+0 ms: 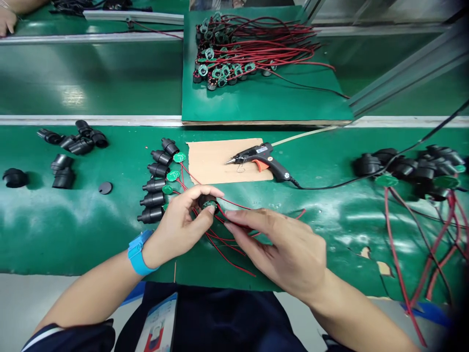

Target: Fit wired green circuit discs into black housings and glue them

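Note:
My left hand (176, 225), with a blue band on its wrist, grips a small black cylindrical part with a green circuit board (209, 202) between thumb and index finger. Red wire (221, 211) runs from this part to my right hand (289, 247), whose thumb and fingertips pinch it just to the right. Beyond my left hand lies a row of black plastic housings (154, 185), some with round green boards (173, 175) and red wires at their right ends. Several of those wires pass beneath both hands.
A glue gun (273, 164) rests partly on cardboard (208, 164), its black cord trailing right. Loose black housings (78, 142) lie left, near a black disc (105, 187). More wired housings (403, 164) sit right. A raised green board (256, 105) bears wired parts. Another person's hand (6, 20) shows top left.

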A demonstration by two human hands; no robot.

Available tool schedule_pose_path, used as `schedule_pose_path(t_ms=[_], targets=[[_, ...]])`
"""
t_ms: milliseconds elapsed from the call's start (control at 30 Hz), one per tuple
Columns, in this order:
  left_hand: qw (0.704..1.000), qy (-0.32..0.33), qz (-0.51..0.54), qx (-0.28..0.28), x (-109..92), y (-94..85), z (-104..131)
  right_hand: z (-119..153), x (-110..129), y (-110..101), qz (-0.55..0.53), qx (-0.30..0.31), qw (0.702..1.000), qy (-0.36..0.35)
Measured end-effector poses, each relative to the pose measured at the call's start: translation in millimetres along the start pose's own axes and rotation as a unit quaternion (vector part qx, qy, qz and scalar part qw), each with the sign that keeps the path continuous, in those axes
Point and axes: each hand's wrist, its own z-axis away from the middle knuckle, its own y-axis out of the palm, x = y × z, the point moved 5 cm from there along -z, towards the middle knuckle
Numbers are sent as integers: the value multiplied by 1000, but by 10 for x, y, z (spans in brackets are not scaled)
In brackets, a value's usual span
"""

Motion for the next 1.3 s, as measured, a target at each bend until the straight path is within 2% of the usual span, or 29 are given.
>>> schedule_pose_path(t_ms=[100,167,267,367,433,500,533,600,700,800,900,967,1033,1133,1200,1300], targets=[[1000,-6,-5,5,-16,-1,18,33,-2,12,8,20,1000,-5],[1000,-12,5,15,-18,38,43,62,14,30,80,36,996,-31],[999,-20,8,46,-12,172,92,116,96,82,214,60,971,-86],[997,7,-20,81,-53,272,114,182,184,87,268,84,954,-108],[991,53,-68,98,-132,213,107,230,170,18,289,90,948,-95],[976,96,-171,97,-221,12,97,284,19,-129,336,73,938,-38],[959,107,-246,89,-253,-130,98,320,-112,-224,366,60,929,3],[903,110,-408,77,-274,-423,126,425,-461,-421,408,39,907,96],[805,89,-583,73,-203,-711,238,640,-1041,-617,355,55,908,216],[749,94,-651,77,-97,-703,370,785,-1384,-706,310,83,911,260],[725,106,-677,68,-27,-596,449,689,-1369,-733,328,64,919,207],[723,116,-679,56,-7,-565,485,493,-1281,-672,311,49,935,164],[729,123,-672,44,14,-577,529,242,-1244,-535,288,60,944,148],[740,127,-660,29,80,-627,616,-93,-1362,-270,285,109,932,195],[751,116,-649,15,141,-659,668,-219,-1495,-121,285,137,918,238],[801,115,-587,-6,180,-647,696,-266,-1656,0,251,150,918,268]])
